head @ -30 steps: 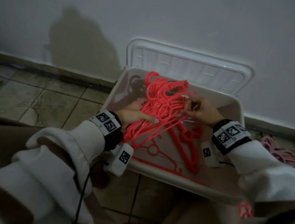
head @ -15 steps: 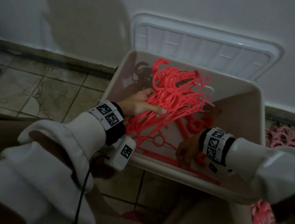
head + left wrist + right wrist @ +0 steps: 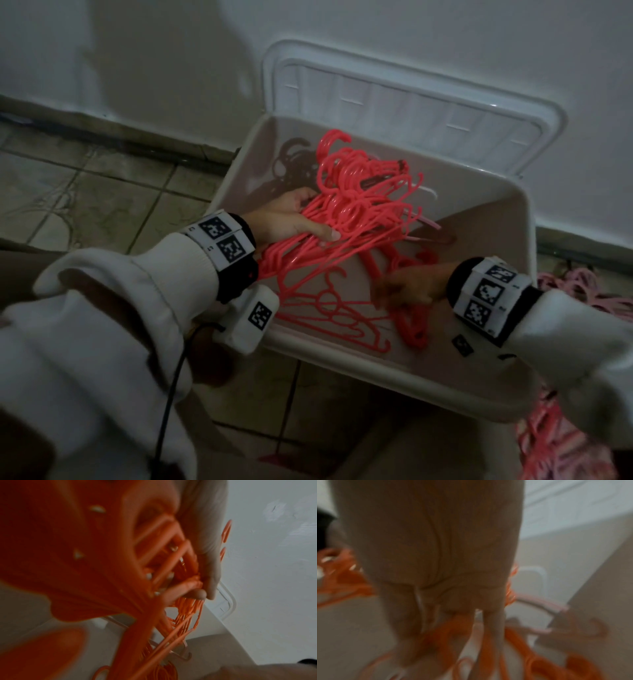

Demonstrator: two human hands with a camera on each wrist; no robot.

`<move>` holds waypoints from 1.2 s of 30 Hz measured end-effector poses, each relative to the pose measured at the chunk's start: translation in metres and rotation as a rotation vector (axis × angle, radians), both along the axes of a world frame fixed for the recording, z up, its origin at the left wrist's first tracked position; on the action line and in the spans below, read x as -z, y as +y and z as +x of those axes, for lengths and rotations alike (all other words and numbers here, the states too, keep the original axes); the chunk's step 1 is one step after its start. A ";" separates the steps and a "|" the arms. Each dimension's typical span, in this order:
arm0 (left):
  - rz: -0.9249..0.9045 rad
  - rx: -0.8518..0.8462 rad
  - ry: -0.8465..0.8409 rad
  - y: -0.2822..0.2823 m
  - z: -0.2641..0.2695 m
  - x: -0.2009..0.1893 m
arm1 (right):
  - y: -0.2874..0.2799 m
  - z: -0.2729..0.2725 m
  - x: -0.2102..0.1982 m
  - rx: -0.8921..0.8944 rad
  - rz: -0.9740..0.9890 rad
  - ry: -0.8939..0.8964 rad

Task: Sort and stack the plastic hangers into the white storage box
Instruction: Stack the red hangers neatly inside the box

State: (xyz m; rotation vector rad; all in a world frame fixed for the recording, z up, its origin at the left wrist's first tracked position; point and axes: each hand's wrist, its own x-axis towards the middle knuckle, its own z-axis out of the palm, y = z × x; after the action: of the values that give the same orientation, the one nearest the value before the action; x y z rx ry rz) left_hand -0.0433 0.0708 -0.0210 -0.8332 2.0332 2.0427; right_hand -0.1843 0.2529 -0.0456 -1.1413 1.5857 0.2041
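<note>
The white storage box (image 3: 376, 380) stands open on the tiled floor. My left hand (image 3: 308, 222) grips a thick bundle of red plastic hangers (image 3: 359, 205) above the box's left side, hooks pointing to the far wall. In the left wrist view, thumb and fingers of the left hand (image 3: 205, 595) wrap the bundle (image 3: 180, 622). My right hand (image 3: 383, 291) is low inside the box, blurred, fingers stretched toward the loose red hangers (image 3: 335, 308) lying on its floor. The right wrist view has the right hand (image 3: 447, 635) extended straight down among red hangers (image 3: 539, 662).
The box's lid (image 3: 411, 96) leans against the white wall behind it. Dark hangers (image 3: 294, 161) lie in the box's back left corner. Pink hangers (image 3: 575, 291) are heaped on the floor to the right of the box.
My right hand let go of the bundle's hooks, dropped to the box floor near the front rim, and now reaches toward the loose hangers. The left hand keeps holding the bundle.
</note>
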 end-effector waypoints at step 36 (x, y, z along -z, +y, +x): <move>0.246 -0.111 0.200 0.011 0.007 -0.035 | 0.039 0.007 -0.058 1.527 -0.799 -0.952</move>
State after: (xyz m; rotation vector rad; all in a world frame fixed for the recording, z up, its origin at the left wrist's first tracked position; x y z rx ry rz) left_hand -0.0359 0.0818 0.0143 -0.7364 1.8078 2.4643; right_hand -0.1774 0.2920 0.0126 -0.1381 1.1988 -1.7950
